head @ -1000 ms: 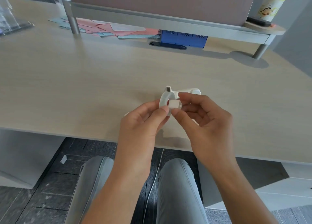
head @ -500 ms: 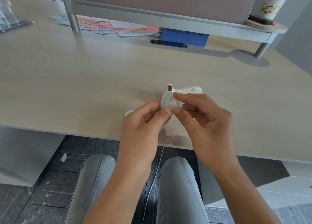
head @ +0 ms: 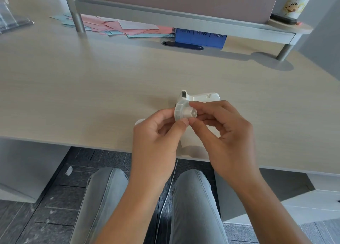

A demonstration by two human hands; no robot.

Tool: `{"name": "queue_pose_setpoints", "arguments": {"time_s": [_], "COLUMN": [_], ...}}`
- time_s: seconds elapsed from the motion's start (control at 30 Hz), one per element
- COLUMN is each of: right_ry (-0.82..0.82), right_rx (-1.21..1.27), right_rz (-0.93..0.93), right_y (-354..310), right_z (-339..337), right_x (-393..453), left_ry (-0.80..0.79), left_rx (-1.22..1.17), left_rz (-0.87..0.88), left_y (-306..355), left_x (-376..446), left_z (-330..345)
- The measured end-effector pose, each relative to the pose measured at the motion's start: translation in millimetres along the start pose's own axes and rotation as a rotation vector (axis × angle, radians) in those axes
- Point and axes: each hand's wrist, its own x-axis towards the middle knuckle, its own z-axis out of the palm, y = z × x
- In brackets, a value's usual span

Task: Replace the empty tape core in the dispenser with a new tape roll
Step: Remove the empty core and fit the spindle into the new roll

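above the near edge of the table [head: 92, 100], the left hand [head: 156, 139] pinches the rim of the tape roll [head: 181, 112] while the right hand [head: 224, 129] grips the white hub [head: 191, 113] in its centre, apparently to seat it, with the dispenser [head: 200, 96] lying just behind.

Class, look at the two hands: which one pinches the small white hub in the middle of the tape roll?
The right hand. Its thumb and forefinger grip the small white hub, while the left hand holds the tape roll by its outer rim.
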Motion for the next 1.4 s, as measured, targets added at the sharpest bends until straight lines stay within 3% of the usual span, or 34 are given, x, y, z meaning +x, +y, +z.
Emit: {"name": "queue_pose_setpoints", "arguments": {"time_s": [0.23, 0.5, 0.67, 0.87, 1.4], "right_ry": [0.029, 0.007, -0.154, -0.161, -0.033], "right_rx": [-0.081, 0.186, 0.285, 0.534, 0.471], "right_rz": [-0.091, 0.209, 0.390, 0.428, 0.396], "right_y": [4, 1, 3, 6, 1], "right_z": [1, -7, -17, -22, -20], "right_x": [-1, 4, 9, 7, 2], "left_ry": [0.027, 0.043, -0.017, -0.046, -0.021], "left_rx": [0.039, 0.052, -0.046, -0.135, 0.005], "left_rz": [0.001, -0.022, -0.081, -0.105, -0.021], "left_y": [-3, -1, 0, -2, -3], "left_x": [2, 2, 3, 0, -1], "left_z": [1, -1, -2, -1, -1]}}
